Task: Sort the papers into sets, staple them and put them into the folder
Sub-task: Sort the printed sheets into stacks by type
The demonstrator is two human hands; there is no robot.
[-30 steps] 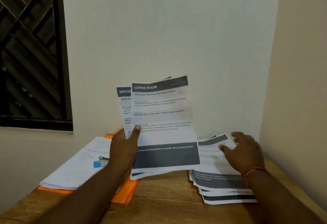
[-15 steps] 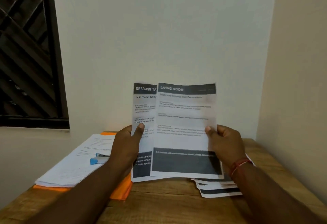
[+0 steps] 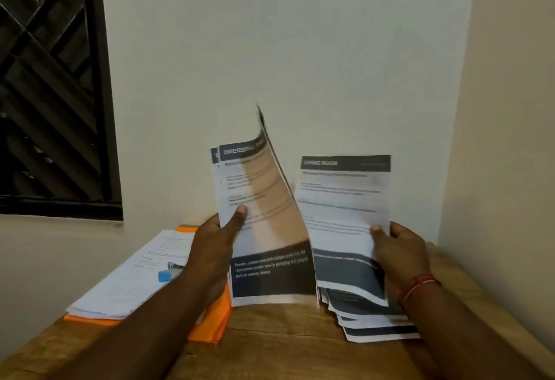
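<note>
My left hand [image 3: 214,247] holds up a few printed sheets, the front one headed "DRESSING TABLE" [image 3: 264,229], thumb pressed on its left edge. My right hand [image 3: 396,250] pinches a single sheet headed "LIVING ROOM" [image 3: 342,199] by its right edge, held apart to the right of the left bundle. Below the right hand a loose pile of printed sheets [image 3: 378,324] lies fanned on the wooden table [image 3: 279,346]. At left an orange folder [image 3: 210,324] lies under a stack of white papers [image 3: 132,283]. A blue stapler [image 3: 168,271] rests on that stack.
White walls stand close behind the table and along its right side, forming a corner. A dark window with a diagonal grille [image 3: 51,88] fills the upper left. Bare wood shows along the table's front edge between the folder and the loose pile.
My right hand came off the loose pile, took the "LIVING ROOM" sheet from the front of the left bundle and drew it away to the right. The "DRESSING TABLE" sheet is now uncovered.
</note>
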